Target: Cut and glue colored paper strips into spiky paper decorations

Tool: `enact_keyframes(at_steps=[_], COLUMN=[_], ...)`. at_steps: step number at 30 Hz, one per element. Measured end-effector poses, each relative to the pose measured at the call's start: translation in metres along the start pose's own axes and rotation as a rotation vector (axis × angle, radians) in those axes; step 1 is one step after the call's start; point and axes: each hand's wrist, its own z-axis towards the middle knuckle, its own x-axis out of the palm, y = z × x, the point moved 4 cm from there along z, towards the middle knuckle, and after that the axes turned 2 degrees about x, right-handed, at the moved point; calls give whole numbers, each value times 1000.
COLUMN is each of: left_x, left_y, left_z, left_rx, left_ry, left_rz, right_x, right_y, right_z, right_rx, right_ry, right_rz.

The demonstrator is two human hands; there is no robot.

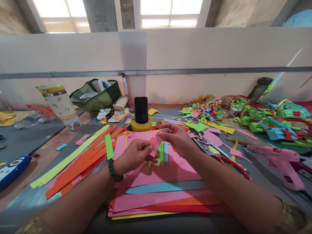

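Note:
Between my two hands is a small pink paper strip point(156, 143). My left hand point(137, 151), with a dark green bead bracelet on the wrist, pinches the strip's lower end between thumb and fingers. The upper end is gripped by the fingertips of my right hand point(176, 138). Just below lie cut green paper pieces point(159, 156) and a folded light blue paper piece point(166, 152), partly hidden by my left fingers. Under everything spreads a stack of pink paper sheets point(180, 170), with a long blue paper strip point(165, 187) across it.
Orange paper strips point(85, 162) fan out at left, near a patterned tumbler point(60, 107). A phone point(141, 110) stands in a yellow tape roll point(141, 125). Red-handled scissors point(219, 156) and a pink glue gun point(280, 159) lie at right, before colourful paper baskets point(258, 113).

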Motion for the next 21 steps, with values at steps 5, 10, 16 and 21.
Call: enact_keyframes(at_steps=[5, 10, 16, 21], left_x=[0, 1, -6, -9], left_y=[-1, 0, 1, 6], left_z=[0, 1, 1, 3], left_rx=[-8, -4, -28, -43], left_ry=[-28, -8, -64, -46], left_rz=[25, 11, -68, -204], right_x=[2, -1, -1, 22], right_y=[-3, -1, 5, -4], right_z=[0, 1, 1, -16], right_rx=[46, 6, 71, -21], right_ry=[68, 7, 57, 240], right_rz=[-12, -5, -19, -204])
